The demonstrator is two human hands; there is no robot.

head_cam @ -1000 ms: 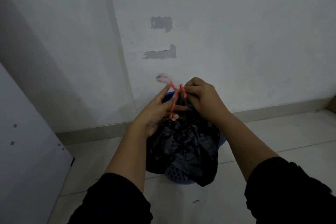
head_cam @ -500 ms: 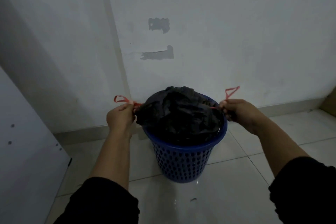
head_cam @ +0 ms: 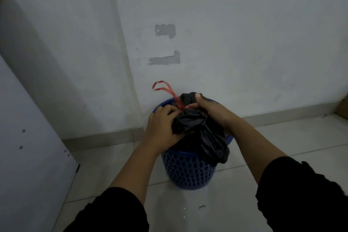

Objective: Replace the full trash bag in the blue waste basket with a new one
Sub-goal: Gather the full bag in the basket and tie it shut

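A blue perforated waste basket (head_cam: pixel 188 171) stands on the tiled floor against the wall. In it sits a full black trash bag (head_cam: pixel 199 128), bunched at the top, with part of it hanging over the basket's front right rim. A red drawstring (head_cam: pixel 167 90) sticks up and to the left from the bag's neck. My left hand (head_cam: pixel 162 126) grips the left side of the gathered neck, fingers curled at the drawstring's base. My right hand (head_cam: pixel 209 109) clasps the top of the bag from the right, thumb up. Both hands meet above the basket.
A white wall (head_cam: pixel 244 43) with two grey patches rises right behind the basket. A white panel (head_cam: pixel 28 147) leans at the left. A brown box corner (head_cam: pixel 341 108) shows at the far right. Small debris (head_cam: pixel 201 207) lies on the floor tiles in front.
Half a second ago my hands were spread apart, pulling the red drawstrings out to either side. Now both have come together at the bag's neck, and one red loop flicks up to the left.
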